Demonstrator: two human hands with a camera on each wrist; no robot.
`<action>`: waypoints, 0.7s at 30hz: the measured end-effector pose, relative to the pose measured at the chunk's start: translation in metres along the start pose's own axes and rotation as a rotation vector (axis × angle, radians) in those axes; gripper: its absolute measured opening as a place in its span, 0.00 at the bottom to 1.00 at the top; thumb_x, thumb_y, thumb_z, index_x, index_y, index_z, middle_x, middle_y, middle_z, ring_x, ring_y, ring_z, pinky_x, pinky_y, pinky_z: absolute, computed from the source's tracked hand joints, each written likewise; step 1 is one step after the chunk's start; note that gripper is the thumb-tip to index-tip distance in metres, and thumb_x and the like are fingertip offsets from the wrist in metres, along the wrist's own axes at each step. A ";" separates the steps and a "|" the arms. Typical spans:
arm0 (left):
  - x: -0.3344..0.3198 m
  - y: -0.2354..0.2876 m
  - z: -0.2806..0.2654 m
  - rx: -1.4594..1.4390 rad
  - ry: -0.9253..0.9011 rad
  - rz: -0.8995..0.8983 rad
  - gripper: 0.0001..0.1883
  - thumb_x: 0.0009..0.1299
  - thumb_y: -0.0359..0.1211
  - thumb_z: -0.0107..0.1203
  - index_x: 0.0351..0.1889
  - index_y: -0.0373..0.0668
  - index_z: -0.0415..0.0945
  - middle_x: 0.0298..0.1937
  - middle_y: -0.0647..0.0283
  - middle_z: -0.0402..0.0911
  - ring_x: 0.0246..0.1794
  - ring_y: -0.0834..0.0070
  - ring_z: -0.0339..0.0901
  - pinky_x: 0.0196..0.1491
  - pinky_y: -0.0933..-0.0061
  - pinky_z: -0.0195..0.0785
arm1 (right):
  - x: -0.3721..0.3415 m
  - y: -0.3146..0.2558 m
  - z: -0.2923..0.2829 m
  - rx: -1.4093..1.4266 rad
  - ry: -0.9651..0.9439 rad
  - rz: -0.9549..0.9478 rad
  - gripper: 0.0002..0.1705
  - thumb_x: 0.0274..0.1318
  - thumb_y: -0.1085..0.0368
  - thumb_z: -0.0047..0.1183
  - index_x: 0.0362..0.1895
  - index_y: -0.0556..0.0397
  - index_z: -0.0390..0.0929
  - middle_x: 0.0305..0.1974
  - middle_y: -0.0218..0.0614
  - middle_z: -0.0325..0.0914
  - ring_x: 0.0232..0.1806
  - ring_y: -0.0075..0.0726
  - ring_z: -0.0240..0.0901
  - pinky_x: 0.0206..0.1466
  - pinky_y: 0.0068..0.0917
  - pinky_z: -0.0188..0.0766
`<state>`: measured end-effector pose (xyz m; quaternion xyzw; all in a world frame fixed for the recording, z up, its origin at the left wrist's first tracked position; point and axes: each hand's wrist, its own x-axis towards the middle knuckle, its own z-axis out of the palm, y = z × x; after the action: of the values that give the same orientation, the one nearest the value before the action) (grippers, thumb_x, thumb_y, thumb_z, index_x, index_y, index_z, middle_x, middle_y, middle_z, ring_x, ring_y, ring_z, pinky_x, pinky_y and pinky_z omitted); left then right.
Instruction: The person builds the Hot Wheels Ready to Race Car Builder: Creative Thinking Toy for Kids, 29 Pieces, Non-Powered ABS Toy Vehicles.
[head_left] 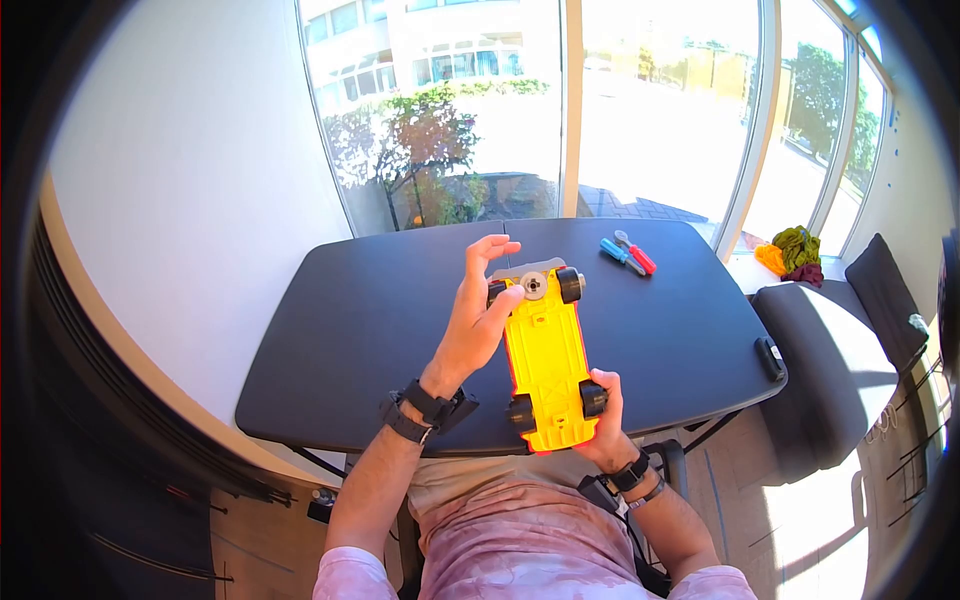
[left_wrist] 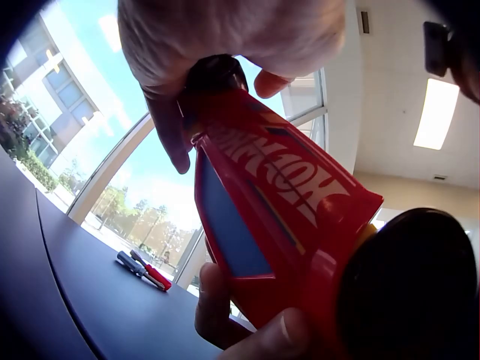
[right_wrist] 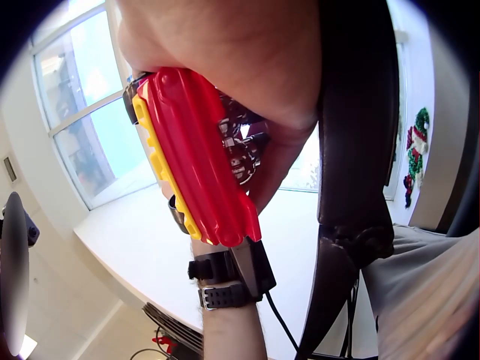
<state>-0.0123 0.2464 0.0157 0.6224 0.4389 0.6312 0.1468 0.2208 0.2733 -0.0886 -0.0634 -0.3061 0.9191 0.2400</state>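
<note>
A toy car (head_left: 548, 365) is held up over the table, its yellow underside with black wheels facing the head camera. My right hand (head_left: 609, 420) grips its near end by the side, thumb beside a rear wheel. My left hand (head_left: 478, 315) is at the far end, its thumb on the underside next to a grey round disc (head_left: 534, 286); its other fingers reach past the end, loosely extended. In the left wrist view the red body (left_wrist: 277, 172) shows pale lettering and a blue window. Shiny chrome parts (right_wrist: 241, 146) show beside the red body in the right wrist view.
On the dark table (head_left: 360, 310) lie a blue-handled tool (head_left: 620, 254) and a red-handled tool (head_left: 638, 255), side by side at the back. A small black object (head_left: 769, 358) rests at the right edge. Dark chairs (head_left: 820, 370) and colourful cloth (head_left: 795, 252) stand beyond, near the windows.
</note>
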 end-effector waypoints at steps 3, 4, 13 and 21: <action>-0.001 0.016 0.005 0.027 0.014 -0.032 0.36 0.78 0.35 0.66 0.79 0.45 0.58 0.75 0.49 0.75 0.62 0.66 0.84 0.63 0.66 0.79 | -0.001 0.000 0.001 -0.015 0.012 0.013 0.49 0.69 0.31 0.43 0.80 0.52 0.73 0.70 0.49 0.84 0.64 0.56 0.87 0.71 0.56 0.81; -0.003 0.019 0.006 0.052 -0.001 -0.020 0.36 0.78 0.35 0.66 0.79 0.45 0.58 0.75 0.49 0.75 0.62 0.66 0.84 0.64 0.66 0.78 | -0.002 0.000 0.001 -0.013 0.018 0.019 0.49 0.69 0.31 0.43 0.81 0.52 0.73 0.70 0.49 0.84 0.64 0.56 0.87 0.71 0.56 0.80; -0.003 0.016 0.003 0.071 -0.034 0.020 0.35 0.75 0.26 0.60 0.79 0.46 0.57 0.76 0.51 0.73 0.68 0.68 0.78 0.71 0.64 0.72 | 0.000 0.002 -0.002 -0.008 0.005 0.009 0.50 0.69 0.30 0.43 0.81 0.51 0.73 0.70 0.49 0.84 0.65 0.56 0.86 0.70 0.57 0.81; -0.002 0.007 0.002 0.018 -0.029 0.035 0.30 0.81 0.29 0.59 0.77 0.43 0.58 0.71 0.54 0.72 0.59 0.72 0.82 0.60 0.72 0.79 | -0.001 0.004 -0.006 0.029 0.029 -0.004 0.48 0.70 0.31 0.43 0.80 0.53 0.73 0.70 0.49 0.83 0.65 0.59 0.86 0.70 0.62 0.80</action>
<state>-0.0072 0.2415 0.0189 0.6403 0.4314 0.6207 0.1364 0.2219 0.2730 -0.0961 -0.0724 -0.2894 0.9219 0.2471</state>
